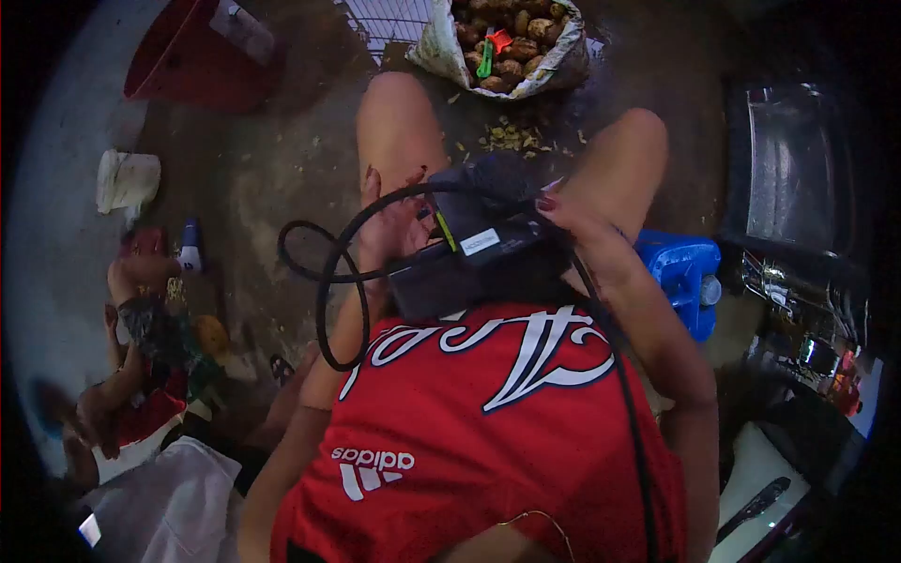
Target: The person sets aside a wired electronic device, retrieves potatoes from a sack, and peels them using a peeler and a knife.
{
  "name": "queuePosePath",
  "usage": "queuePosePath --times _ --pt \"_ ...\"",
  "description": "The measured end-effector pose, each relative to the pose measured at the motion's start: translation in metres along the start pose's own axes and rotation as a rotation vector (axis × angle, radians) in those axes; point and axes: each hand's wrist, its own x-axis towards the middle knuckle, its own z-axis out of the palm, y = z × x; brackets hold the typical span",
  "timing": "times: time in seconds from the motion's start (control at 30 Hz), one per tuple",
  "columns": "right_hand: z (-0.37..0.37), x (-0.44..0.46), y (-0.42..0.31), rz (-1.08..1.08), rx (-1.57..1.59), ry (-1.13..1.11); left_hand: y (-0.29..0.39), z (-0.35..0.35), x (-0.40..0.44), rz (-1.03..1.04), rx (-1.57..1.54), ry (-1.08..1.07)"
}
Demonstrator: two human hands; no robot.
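A black box-shaped device, with a white label and a yellow strip, lies across my lap against the red jersey. Its exact kind is unclear. A thick black cable loops out to the left, crosses over the device and runs down the right side of my body. My left hand is at the device's left side, fingers spread, with the cable passing over it. On the right, my right hand pinches the cable near the device's upper right end; its lower fingers are partly hidden.
Beyond my knees stands a white sack of brown root crops, with green and orange-red tools on top. Peel scraps litter the floor. A red bucket, a white bucket, a blue jug and another person are around me.
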Motion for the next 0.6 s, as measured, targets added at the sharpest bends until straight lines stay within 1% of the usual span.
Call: queuePosePath --times 0.03,0.07,0.1,0.13,0.17,0.2,0.3,0.33,0.43,0.47,0.53,0.6 --pt "0.003 -0.011 -0.002 0.004 0.049 0.055 0.000 0.023 -0.004 0.015 0.110 0.053" --pt "0.003 -0.020 0.000 -0.002 0.085 0.035 -0.003 0.032 -0.006 0.027 0.217 0.110" --pt "0.003 -0.042 0.001 0.018 0.123 0.040 -0.018 0.035 -0.012 -0.038 0.187 0.098" --pt "0.000 -0.047 -0.002 -0.001 0.146 0.009 -0.021 0.027 -0.003 -0.067 0.185 0.059" --pt "-0.009 -0.051 0.004 0.010 0.134 0.036 -0.024 0.023 -0.003 -0.104 0.186 0.035" --pt "-0.025 -0.056 0.012 0.027 0.117 0.076 -0.027 0.041 -0.010 -0.154 0.249 0.149" --pt "-0.029 -0.060 0.020 0.003 0.136 0.091 -0.041 0.034 -0.004 -0.165 0.452 0.212" --pt "-0.027 -0.064 0.023 -0.004 0.159 0.091 -0.041 0.033 0.000 -0.197 0.525 0.257" --pt "-0.022 -0.073 0.032 -0.021 0.234 0.094 -0.043 0.039 -0.003 0.068 0.587 0.299" --pt "-0.022 -0.073 0.034 -0.033 0.202 0.130 -0.044 0.032 0.001 0.120 0.544 0.246" --pt "-0.024 -0.073 0.038 -0.059 0.131 0.202 -0.037 0.032 0.001 0.159 0.396 0.078" --pt "-0.014 -0.072 0.039 -0.084 0.176 0.196 -0.031 0.032 0.001 0.185 0.270 -0.055"
